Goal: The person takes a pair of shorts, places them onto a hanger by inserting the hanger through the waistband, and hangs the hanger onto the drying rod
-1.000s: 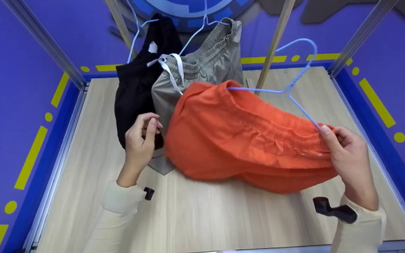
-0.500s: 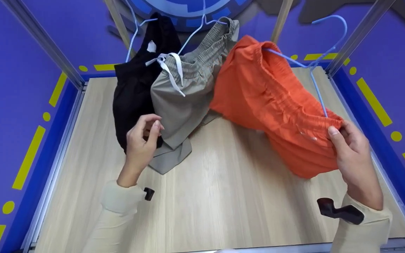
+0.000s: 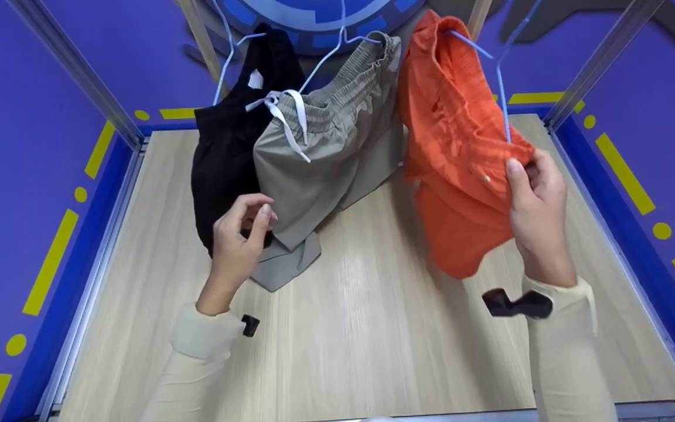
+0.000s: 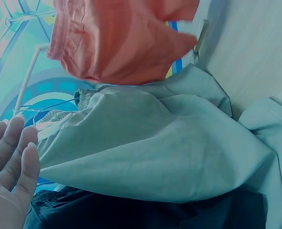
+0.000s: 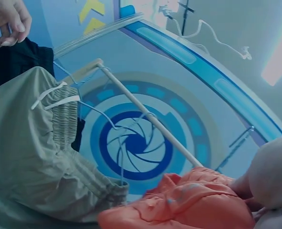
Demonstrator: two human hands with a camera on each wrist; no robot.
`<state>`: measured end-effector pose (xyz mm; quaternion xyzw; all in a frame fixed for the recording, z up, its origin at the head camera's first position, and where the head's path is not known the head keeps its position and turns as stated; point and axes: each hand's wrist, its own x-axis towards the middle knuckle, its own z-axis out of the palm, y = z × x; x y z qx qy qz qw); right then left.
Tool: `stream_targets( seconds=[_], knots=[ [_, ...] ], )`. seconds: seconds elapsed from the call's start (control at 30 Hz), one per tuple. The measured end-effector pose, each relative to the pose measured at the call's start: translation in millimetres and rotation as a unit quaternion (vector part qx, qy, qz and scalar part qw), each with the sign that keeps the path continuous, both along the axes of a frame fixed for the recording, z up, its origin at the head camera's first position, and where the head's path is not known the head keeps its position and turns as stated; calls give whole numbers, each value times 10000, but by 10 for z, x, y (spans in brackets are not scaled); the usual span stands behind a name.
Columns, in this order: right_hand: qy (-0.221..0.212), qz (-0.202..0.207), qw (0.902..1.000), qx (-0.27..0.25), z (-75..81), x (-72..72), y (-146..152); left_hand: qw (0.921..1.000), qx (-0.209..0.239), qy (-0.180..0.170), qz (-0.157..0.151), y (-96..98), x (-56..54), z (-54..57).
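Orange shorts [image 3: 460,152] on a blue wire hanger [image 3: 503,88] are lifted at the right. My right hand [image 3: 539,217] pinches their waistband at its near corner, thumb on the outside, by the hanger's end. In the right wrist view the orange cloth [image 5: 188,205] bunches beside that hand. My left hand [image 3: 237,240] hovers with loosely curled fingers and no cloth between them, in front of the black shorts [image 3: 226,158] and near the grey shorts [image 3: 326,146] with white drawstring. In the left wrist view those left fingers [image 4: 10,148] are apart from the grey cloth.
In the right wrist view, a wooden rod [image 5: 146,112] carries the hangers of the grey and black shorts. A wooden post [image 3: 200,41] stands at the back. Purple walls and metal frame bars [image 3: 601,64] border the wood-grain board [image 3: 337,351].
The orange shorts have moved up and back, away from the front of the grey shorts, which now show fully. My right hand went right, then forward and left. The left hand barely moved.
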<state>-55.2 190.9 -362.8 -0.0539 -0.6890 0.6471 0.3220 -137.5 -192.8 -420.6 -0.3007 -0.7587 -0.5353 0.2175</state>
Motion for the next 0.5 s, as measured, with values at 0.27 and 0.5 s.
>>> stream_targets(
  seconds=[0.27, 0.5],
  knots=[
    [-352, -396, 9979, 367, 247, -385, -273, 9993, 98, -56, -355, -127, -67, 50],
    [-1132, -716, 9896, 516, 360, -579, -431, 9979, 139, -109, -622, -248, -121, 99]
  ],
)
